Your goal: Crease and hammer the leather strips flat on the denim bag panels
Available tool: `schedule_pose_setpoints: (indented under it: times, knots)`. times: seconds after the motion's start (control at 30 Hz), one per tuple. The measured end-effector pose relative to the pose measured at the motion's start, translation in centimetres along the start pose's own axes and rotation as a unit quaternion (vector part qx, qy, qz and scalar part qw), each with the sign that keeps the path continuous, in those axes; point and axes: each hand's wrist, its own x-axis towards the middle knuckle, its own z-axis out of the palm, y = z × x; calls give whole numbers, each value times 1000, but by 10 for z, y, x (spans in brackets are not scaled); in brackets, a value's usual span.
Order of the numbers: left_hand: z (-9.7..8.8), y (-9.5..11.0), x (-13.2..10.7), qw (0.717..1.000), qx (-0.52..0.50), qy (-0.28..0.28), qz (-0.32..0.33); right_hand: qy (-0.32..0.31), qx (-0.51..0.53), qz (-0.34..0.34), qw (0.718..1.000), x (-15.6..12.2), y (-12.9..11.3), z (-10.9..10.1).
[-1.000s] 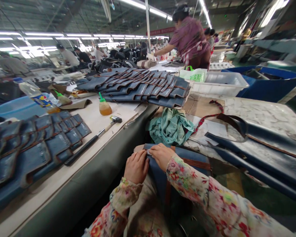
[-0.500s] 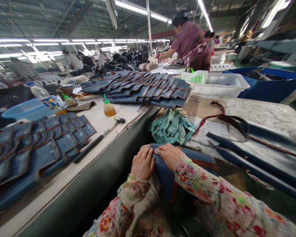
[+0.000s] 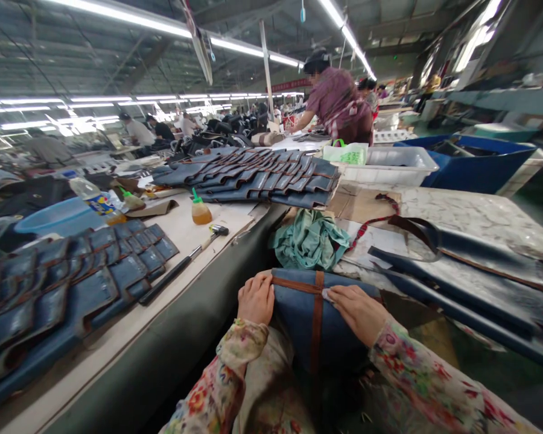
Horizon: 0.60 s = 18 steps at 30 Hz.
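A blue leather-like panel (image 3: 294, 322) with crossing brown strips (image 3: 317, 328) lies before me over my lap. My left hand (image 3: 256, 299) grips its left edge, fingers bent over the top near the end of the horizontal strip. On the panel, just right of where the strips cross, my right hand (image 3: 358, 308) pinches a small whitish piece (image 3: 326, 294) against the surface; its exact kind is too small to make out. Right behind the panel lies a crumpled teal cloth (image 3: 311, 240), touched by neither hand.
Overlapping blue panels (image 3: 248, 175) lie ahead, with more panels (image 3: 76, 271) at left. A hammer (image 3: 185, 262) and a glue bottle (image 3: 201, 208) are on the left table. Blue strips (image 3: 461, 295) lie at right, near a white bin (image 3: 389, 166). A person (image 3: 339, 102) stands beyond.
My right hand has slid right across the panel with the whitish piece, away from my left hand. More of the panel and its crossing strips now shows. The view has shifted slightly.
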Motion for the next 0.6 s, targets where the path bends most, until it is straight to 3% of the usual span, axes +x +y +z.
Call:
schedule_pose_setpoints:
  times: [0.13, 0.27, 0.37, 0.47, 0.6]
  knots:
    - [1, -10, 1, 1000, 4, -18, 10, 54, 11, 24, 998, -23, 3, 3]
    - [-23, -58, 16, 999, 39, -21, -12, 79, -4, 29, 996, -40, 4, 3]
    - [-53, -111, 25, 993, 88, 3, -81, 91, -14, 39, 995, -48, 3, 3]
    - [-73, -154, 25, 970, 141, -16, -196, 96, -18, 50, 994, -49, 2, 6]
    - [-77, -178, 27, 957, 148, -49, -246, 96, -14, 52, 994, -44, 1, 6]
